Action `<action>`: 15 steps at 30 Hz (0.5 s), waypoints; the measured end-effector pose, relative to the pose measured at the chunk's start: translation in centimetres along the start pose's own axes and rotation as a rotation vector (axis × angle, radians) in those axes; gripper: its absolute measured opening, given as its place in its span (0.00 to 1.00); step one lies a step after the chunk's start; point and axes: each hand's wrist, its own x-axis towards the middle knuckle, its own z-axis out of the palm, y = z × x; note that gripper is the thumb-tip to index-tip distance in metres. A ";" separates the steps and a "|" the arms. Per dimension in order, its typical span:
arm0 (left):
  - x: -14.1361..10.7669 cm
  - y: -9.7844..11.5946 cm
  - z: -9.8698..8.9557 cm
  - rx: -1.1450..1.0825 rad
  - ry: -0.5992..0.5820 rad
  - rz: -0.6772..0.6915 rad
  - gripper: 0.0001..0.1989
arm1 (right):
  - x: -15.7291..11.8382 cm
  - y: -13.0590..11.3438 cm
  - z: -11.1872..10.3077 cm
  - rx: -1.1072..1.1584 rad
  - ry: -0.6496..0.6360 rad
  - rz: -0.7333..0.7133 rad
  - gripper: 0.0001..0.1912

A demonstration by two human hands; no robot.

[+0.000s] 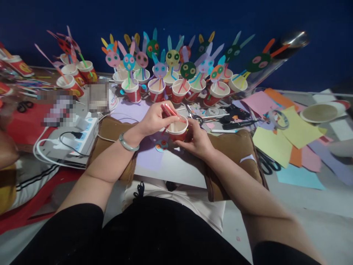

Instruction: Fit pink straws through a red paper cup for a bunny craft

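Observation:
My right hand (197,138) is wrapped around the side of a red-and-white paper cup (177,127), its open mouth facing up. My left hand (157,118) is closed on a red straw-like stick (168,109) slanting over the cup's rim; whether the stick is one piece or more I cannot tell. Just below the cup, a small light-blue paper face (161,145) with orange eyes lies on lilac paper (149,156). Scissors (193,113) rest beyond the cup.
Several cups with paper rabbit heads, one a dark-green head (188,70), line the back. A power strip (85,134) with cables is at left. Coloured sheets such as yellow paper (300,127), tape (278,119) and black-handled scissors (268,163) lie right. Another person's arm (7,149) shows at far left.

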 end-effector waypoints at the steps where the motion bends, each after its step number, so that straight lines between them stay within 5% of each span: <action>1: 0.0 -0.1 0.0 -0.017 0.006 -0.012 0.14 | 0.1 -0.1 -0.1 0.026 0.005 -0.001 0.38; 9: 0.2 -0.3 -0.7 -0.035 -0.124 -0.098 0.15 | 0.5 0.3 -0.4 0.279 0.060 0.030 0.20; 15: 0.3 -0.5 -0.3 -0.092 -0.246 -0.142 0.14 | 0.7 0.5 -0.1 0.185 0.157 0.055 0.13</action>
